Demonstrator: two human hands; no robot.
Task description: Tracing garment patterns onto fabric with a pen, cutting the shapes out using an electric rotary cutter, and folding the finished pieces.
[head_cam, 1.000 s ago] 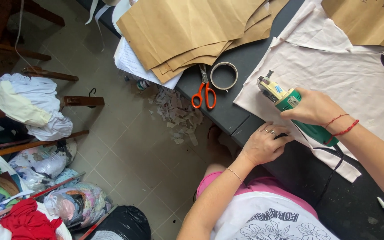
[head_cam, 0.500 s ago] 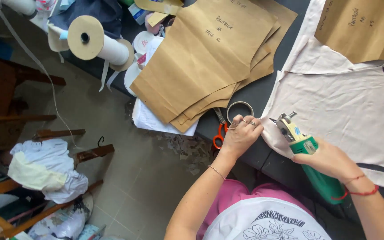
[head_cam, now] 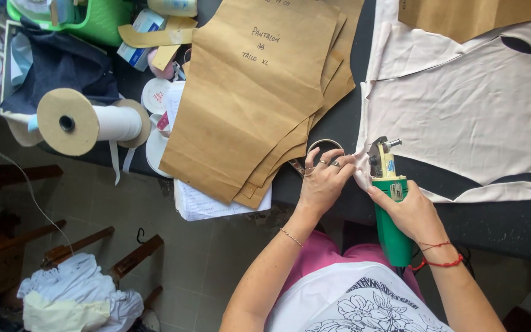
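The right hand (head_cam: 410,212) is wrapped around the green handle of an electric fabric cutter (head_cam: 388,203), fingers closed tight on the grip, its metal head resting at the lower left corner of the pale pink fabric (head_cam: 468,117) spread flat on the dark worktop (head_cam: 511,215). The left hand (head_cam: 326,181) sits just beside the cutter's head, its ringed fingers bent and pinching the very corner of the fabric, so the fingertips are almost touching the blade housing. A narrow offcut strip (head_cam: 487,193) lies below the main piece, apart from it across a dark gap. To the left, a stack of brown paper pattern pieces (head_cam: 253,98) overhangs the worktop edge, with a roll of tape (head_cam: 321,147) partly hidden behind the left hand and a big spool of white ribbon (head_cam: 90,123) further over. The plain risk here is the left fingers: held that near the blade, a small slip of the cutter or a tug on the fabric could bring them against it. The fabric looks thin and loose, so it may bunch or drag at the corner and give a ragged edge, and the cutter's cord, not clearly visible, could snag near the lap.
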